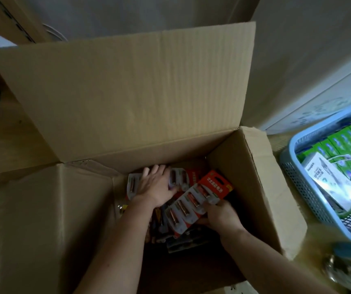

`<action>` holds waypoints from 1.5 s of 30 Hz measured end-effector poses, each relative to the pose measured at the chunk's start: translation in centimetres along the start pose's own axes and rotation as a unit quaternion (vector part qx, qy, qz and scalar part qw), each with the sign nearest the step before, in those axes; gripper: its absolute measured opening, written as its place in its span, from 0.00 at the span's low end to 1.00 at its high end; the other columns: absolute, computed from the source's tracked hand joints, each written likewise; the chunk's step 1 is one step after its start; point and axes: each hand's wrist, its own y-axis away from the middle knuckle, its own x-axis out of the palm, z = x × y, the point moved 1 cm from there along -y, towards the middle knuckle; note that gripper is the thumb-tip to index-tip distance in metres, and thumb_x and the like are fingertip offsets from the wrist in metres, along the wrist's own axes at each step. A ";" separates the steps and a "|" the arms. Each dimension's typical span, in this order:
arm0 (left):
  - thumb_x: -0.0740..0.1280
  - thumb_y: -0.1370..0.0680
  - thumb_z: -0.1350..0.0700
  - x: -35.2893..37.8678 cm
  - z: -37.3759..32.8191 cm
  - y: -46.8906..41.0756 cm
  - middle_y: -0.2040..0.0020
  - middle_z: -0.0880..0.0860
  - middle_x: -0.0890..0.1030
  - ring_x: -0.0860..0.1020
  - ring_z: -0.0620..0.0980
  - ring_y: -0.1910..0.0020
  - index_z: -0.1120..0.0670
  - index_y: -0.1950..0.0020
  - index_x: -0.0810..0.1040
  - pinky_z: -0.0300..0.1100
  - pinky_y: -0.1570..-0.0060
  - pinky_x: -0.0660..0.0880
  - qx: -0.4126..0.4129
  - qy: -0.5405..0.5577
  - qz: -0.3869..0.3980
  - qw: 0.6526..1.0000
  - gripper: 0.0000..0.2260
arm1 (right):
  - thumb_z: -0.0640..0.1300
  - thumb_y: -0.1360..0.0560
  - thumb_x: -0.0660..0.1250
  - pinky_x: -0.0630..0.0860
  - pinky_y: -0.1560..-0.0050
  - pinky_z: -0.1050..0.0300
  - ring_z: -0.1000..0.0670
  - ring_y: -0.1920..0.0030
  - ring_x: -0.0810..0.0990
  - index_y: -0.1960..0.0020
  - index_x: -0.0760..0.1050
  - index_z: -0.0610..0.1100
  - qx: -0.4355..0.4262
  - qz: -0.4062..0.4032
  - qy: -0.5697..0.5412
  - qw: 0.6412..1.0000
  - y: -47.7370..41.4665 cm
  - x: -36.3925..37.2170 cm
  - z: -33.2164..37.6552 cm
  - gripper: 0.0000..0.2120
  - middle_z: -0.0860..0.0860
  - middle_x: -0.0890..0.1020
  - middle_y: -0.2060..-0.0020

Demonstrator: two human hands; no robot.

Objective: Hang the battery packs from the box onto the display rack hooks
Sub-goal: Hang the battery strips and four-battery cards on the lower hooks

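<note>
Both hands reach down into an open cardboard box [253,166] whose flaps stand folded outward. The left hand [154,186] lies flat with fingers spread, pressing on a battery pack [179,179] at the far side of the heap. Just right of it, the right hand [220,215] pinches the near edge of a red-carded battery pack [200,200], tilted up above the darker packs [176,240] under both wrists. Well to the right of the right hand, outside the box, sits a blue plastic basket [303,183] holding green cartons [348,143].
</note>
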 end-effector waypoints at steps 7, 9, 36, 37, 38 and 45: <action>0.69 0.31 0.40 -0.7 -0.1 0.9 0.35 0.54 0.68 0.63 0.53 0.34 0.56 0.34 0.67 0.45 0.33 0.58 0.060 -0.099 0.012 0.993 0.32 | 0.44 0.22 0.61 0.78 0.43 0.46 0.44 0.51 0.82 0.56 0.73 0.46 0.015 -0.013 0.038 0.999 0.1 -0.1 -0.2 0.05 0.44 0.82 0.52; 0.69 0.30 0.43 -1.1 0.0 1.4 0.36 0.53 0.69 0.65 0.53 0.35 0.55 0.34 0.67 0.46 0.35 0.63 0.051 -0.081 -0.019 0.995 0.29 | 0.44 0.22 0.61 0.78 0.43 0.46 0.45 0.51 0.82 0.56 0.73 0.46 0.007 -0.015 0.034 0.999 0.4 -0.2 -0.1 0.06 0.44 0.82 0.53; 0.67 0.26 0.66 -31.2 3.8 33.9 0.58 0.45 0.85 0.83 0.44 0.57 0.54 0.50 0.76 0.36 0.60 0.79 -0.107 0.660 -0.250 0.700 0.08 | 0.49 0.24 0.63 0.72 0.69 0.76 0.66 0.64 0.81 0.49 0.80 0.49 -0.347 0.037 0.249 0.903 36.2 0.4 18.3 0.08 0.57 0.83 0.60; 0.66 0.26 0.66 -32.8 4.7 35.3 0.58 0.45 0.85 0.83 0.44 0.57 0.55 0.51 0.76 0.36 0.61 0.79 -0.108 0.658 -0.265 0.696 0.08 | 0.49 0.24 0.63 0.74 0.68 0.74 0.66 0.64 0.81 0.50 0.80 0.49 -0.366 0.036 0.244 0.897 37.8 1.5 19.2 0.08 0.57 0.83 0.60; 0.66 0.26 0.66 -34.3 5.5 36.8 0.58 0.46 0.85 0.84 0.44 0.57 0.55 0.51 0.76 0.36 0.61 0.78 -0.106 0.658 -0.282 0.690 0.08 | 0.50 0.24 0.63 0.76 0.66 0.72 0.64 0.64 0.82 0.51 0.80 0.49 -0.383 0.035 0.238 0.892 39.2 2.6 20.0 0.08 0.56 0.84 0.60; 0.67 0.26 0.64 -41.4 12.3 46.4 0.52 0.52 0.83 0.84 0.45 0.57 0.53 0.50 0.76 0.36 0.61 0.79 -0.095 0.649 -0.362 0.662 0.08 | 0.48 0.24 0.63 0.80 0.58 0.54 0.56 0.60 0.83 0.57 0.75 0.57 -0.497 0.040 0.201 0.844 47.9 12.1 23.2 0.06 0.54 0.83 0.61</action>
